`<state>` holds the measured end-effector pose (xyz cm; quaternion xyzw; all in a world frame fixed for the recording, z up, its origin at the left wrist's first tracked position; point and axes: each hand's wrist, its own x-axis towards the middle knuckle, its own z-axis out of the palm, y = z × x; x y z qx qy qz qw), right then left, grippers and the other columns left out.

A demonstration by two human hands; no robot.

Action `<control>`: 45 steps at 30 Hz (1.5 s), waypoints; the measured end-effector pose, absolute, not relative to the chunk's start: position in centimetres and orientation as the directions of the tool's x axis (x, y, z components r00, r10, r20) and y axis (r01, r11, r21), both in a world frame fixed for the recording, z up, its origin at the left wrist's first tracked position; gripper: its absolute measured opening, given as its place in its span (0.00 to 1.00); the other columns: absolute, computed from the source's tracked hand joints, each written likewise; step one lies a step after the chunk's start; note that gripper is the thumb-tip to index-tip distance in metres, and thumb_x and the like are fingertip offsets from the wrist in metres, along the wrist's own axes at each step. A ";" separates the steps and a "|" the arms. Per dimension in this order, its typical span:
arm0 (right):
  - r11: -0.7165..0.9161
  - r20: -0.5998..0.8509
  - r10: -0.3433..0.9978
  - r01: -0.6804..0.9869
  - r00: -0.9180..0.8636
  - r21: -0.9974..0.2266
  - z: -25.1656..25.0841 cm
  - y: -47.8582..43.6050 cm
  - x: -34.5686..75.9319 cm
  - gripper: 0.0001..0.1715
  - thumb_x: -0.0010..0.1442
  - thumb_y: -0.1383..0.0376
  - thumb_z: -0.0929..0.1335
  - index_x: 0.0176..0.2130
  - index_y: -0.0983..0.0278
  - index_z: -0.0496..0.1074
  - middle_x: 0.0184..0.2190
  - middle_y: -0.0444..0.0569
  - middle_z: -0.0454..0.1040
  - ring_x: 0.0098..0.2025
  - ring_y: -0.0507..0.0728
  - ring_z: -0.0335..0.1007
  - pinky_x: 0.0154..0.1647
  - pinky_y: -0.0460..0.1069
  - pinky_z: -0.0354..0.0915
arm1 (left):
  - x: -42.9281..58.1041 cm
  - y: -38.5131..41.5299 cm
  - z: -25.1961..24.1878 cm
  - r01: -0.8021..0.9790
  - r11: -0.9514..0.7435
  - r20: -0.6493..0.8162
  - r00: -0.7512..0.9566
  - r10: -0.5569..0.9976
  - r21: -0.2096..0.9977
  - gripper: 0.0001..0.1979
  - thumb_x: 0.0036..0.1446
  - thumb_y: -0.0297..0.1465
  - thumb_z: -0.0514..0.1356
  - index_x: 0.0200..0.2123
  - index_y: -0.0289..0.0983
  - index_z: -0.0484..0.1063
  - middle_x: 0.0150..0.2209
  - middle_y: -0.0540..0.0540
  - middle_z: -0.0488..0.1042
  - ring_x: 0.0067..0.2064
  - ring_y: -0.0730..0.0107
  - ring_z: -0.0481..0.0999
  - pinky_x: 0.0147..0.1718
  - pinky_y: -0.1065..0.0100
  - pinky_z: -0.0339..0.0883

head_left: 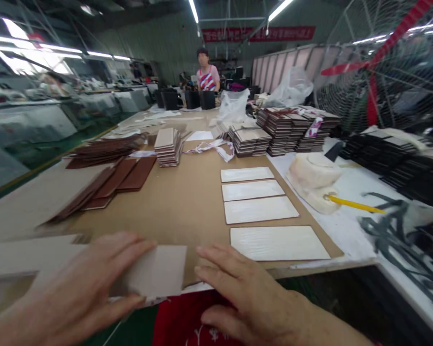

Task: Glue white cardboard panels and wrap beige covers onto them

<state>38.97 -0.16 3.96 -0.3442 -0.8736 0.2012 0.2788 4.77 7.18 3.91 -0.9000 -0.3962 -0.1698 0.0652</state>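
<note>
My left hand (97, 276) is closed on a thin beige rectangular board (164, 269), fingers over its top and thumb along the near side, at the table's front edge. More pale board pieces (25, 252) lie under and left of that wrist, partly hidden. My right hand (248, 288) hovers over the front edge with its fingers apart and nothing in it, just right of the board. Beyond it, several white coated panels with dark edges lie in a column, the closest being a white panel (277, 243).
Brown leather-like sheets (137, 174) lie at the left, near a stack of beige boards (167, 146). Bundled brown stacks (285, 129) stand at the back right. A cream roll (312, 178) with a yellow-handled tool (357, 205) sits right. A person (207, 77) stands at the far end.
</note>
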 end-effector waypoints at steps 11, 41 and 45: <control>0.589 0.508 0.781 0.700 -0.364 -0.405 0.9 -2.6 44.1 0.38 0.58 0.69 0.68 0.65 0.68 0.57 0.61 0.63 0.65 0.63 0.64 0.62 0.62 0.60 0.65 | 17.9 6.2 5.5 0.468 -0.875 0.308 0.820 0.482 0.124 0.38 0.56 0.38 0.65 0.66 0.43 0.53 0.63 0.38 0.61 0.62 0.46 0.61 0.62 0.45 0.54; 0.156 0.290 0.955 0.718 0.067 -0.679 1.4 -5.0 53.5 0.32 0.61 0.56 0.69 0.63 0.50 0.64 0.64 0.46 0.64 0.67 0.66 0.58 0.67 0.60 0.54 | 14.3 9.5 -1.0 0.599 -0.694 0.012 0.753 0.658 0.399 0.36 0.58 0.45 0.63 0.65 0.41 0.55 0.62 0.39 0.63 0.62 0.50 0.60 0.62 0.47 0.53; 0.245 0.279 0.955 0.813 -0.106 -0.528 0.9 -3.1 52.6 0.34 0.60 0.53 0.69 0.64 0.49 0.63 0.62 0.48 0.69 0.61 0.69 0.66 0.62 0.65 0.62 | 7.2 10.0 -0.8 0.678 -0.609 -0.027 0.677 0.735 0.411 0.36 0.60 0.45 0.61 0.67 0.43 0.52 0.64 0.39 0.61 0.64 0.49 0.59 0.63 0.46 0.53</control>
